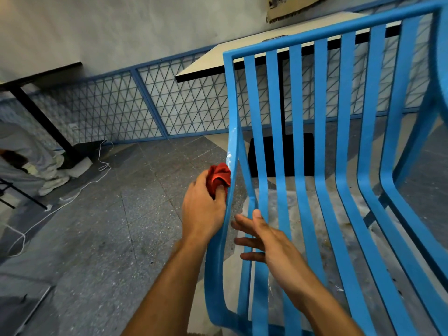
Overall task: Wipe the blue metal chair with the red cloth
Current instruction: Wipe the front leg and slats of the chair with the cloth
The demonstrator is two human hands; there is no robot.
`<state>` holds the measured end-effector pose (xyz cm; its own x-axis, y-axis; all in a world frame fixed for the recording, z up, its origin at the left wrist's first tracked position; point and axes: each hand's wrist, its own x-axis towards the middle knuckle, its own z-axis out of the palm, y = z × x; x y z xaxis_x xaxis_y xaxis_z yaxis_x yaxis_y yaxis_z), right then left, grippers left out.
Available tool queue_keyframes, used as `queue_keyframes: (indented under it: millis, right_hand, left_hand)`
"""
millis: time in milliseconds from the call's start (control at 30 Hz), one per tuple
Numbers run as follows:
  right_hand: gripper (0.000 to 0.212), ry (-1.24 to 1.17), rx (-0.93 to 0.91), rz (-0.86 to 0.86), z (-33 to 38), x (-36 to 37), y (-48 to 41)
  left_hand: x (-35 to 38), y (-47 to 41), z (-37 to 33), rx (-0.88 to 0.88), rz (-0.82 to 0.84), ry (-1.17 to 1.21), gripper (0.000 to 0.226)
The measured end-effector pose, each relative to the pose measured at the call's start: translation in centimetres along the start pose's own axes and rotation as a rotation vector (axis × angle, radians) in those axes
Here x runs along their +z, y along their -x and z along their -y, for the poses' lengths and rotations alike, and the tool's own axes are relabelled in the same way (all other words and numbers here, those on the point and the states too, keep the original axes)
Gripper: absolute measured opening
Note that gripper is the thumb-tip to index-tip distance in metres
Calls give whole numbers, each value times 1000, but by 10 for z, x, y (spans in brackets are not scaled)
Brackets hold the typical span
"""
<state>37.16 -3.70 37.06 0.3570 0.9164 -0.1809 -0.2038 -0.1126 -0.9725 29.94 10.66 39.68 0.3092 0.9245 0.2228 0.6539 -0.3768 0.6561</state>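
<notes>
Chair [321,93] slats run up-down, L hand [203,209] grips cloth [218,177]

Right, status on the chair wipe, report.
Left hand grips red cloth, pressed to outer rail of blue metal chair. Right hand open, fingers by the slats. White smears on rail above cloth. Nothing blocking.

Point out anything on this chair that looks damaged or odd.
The blue chair has a white scuffed patch on its side rail, just above the red cloth held in the left hand. It looks like chipped paint or dried residue. Nothing else stands out.
</notes>
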Motion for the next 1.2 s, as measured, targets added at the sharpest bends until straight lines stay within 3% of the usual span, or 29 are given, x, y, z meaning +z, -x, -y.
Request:
queue_keyframes:
  millis: [200, 300, 467, 600, 733, 833, 933, 1033, 1200]
  right_hand:
    - [60, 94, 22, 34, -2, 5, -1]
    - [70, 100, 36, 29, -4, 3, -2]
    - [68, 159, 10, 51, -4, 2, 0]
    - [40, 247, -20, 84, -6, 2, 0]
    - [47, 374, -76, 76, -12, 2, -4]
    - [49, 373, -82, 89, -13, -1, -4]
    - [50, 376, -83, 98, -13, -2, -2]
    - [50, 358, -88, 95, -17, -2, -3]
    - [51, 357, -96, 94, -19, -3, -5]
  left_hand:
    - [4, 5, -17, 192, 32, -257, 52]
    - [3, 3, -19, 244, 76, -161, 50]
    - [-16, -7, -18, 78, -23, 180, 43]
    - [-9, -4, -7, 46, 1, 46, 46]
    - [0, -1, -8, 171, 37, -61, 48]
    - [-14, -7, -10, 152, 110, 78, 48]
    - [-27, -14, -6, 37, 27, 226, 44]
    - [-21, -10, -6, 37, 42, 122, 45]
    - [1, 1, -9, 230, 41, -129, 51]
